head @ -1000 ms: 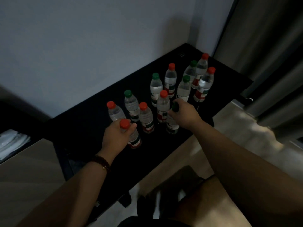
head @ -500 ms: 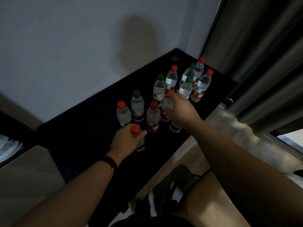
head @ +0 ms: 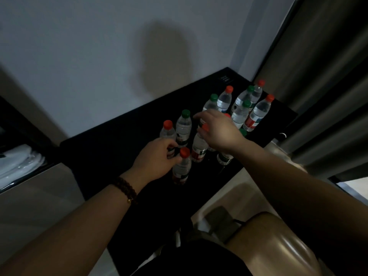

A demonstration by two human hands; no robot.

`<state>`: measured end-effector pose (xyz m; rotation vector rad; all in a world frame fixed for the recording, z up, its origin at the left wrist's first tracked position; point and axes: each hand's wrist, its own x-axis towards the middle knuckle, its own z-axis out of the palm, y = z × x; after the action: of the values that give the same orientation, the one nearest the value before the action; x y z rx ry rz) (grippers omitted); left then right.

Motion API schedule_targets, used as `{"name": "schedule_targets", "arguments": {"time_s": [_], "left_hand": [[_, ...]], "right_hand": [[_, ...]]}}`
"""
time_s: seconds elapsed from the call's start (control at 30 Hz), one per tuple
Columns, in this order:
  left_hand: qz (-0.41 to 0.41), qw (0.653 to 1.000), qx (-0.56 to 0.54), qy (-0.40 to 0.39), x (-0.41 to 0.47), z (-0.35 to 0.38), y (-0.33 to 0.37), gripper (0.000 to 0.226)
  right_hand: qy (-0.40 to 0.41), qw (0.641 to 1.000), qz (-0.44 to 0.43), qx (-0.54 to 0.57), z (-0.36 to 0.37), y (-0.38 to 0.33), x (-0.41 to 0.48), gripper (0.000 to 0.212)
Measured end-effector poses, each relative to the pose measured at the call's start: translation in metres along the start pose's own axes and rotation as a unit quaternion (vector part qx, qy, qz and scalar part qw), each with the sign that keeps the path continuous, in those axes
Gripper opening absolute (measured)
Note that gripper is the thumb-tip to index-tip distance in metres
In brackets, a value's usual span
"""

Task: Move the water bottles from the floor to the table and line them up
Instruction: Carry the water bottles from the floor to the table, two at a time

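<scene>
Several clear water bottles with red or green caps stand on the black table (head: 111, 152). Nearest the front edge is a red-capped bottle (head: 181, 168). My left hand (head: 156, 157) is just left of it with the fingers loosely curled and only the thumb tip at its shoulder. My right hand (head: 219, 132) hovers palm down with spread fingers over another red-capped bottle (head: 199, 146), whose cap shows at my fingers. A green-capped bottle (head: 225, 157) stands partly hidden under my right wrist. More bottles (head: 256, 112) cluster at the back right.
A pale wall runs behind the table. Dark curtains (head: 328, 96) hang at the right. A brown padded seat (head: 278, 248) is at the lower right, over light floor (head: 235, 196). A grey surface (head: 35, 206) with white items (head: 18, 166) lies at the left.
My left hand has slid back off the front red-capped bottle it held. My right hand has let go of the green-capped bottle and moved left over the red-capped one.
</scene>
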<state>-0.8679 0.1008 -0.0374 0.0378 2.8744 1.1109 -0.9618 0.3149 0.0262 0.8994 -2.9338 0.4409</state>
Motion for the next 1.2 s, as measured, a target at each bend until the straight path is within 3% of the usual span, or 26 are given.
{"name": "schedule_targets", "arguments": {"time_s": [0.4,0.53,0.63,0.83,1.0,1.2], "left_hand": [[0.005,0.997,0.073,-0.001,-0.001,-0.028,0.011,0.034],[-0.048,0.996,0.069,0.021,0.010,-0.030,0.016,0.023],[-0.071,0.994,0.078,0.027,0.024,-0.026,0.024,0.027],[-0.121,0.987,0.097,-0.044,0.042,-0.009,0.051,0.041],[-0.192,0.969,0.129,-0.091,0.049,0.004,0.069,0.038],[-0.263,0.944,0.176,-0.093,0.045,0.015,0.085,0.046]], "right_hand": [[-0.056,0.991,-0.121,-0.021,0.002,-0.013,0.064,0.044],[-0.088,0.979,-0.182,-0.014,0.009,-0.001,0.092,0.044],[-0.104,0.967,-0.234,0.013,0.013,0.009,0.111,0.045],[-0.164,0.933,-0.321,0.008,0.024,0.030,0.136,0.056],[-0.185,0.907,-0.377,-0.013,0.027,0.037,0.153,0.061],[-0.203,0.886,-0.417,-0.027,0.034,0.029,0.164,0.066]]}}
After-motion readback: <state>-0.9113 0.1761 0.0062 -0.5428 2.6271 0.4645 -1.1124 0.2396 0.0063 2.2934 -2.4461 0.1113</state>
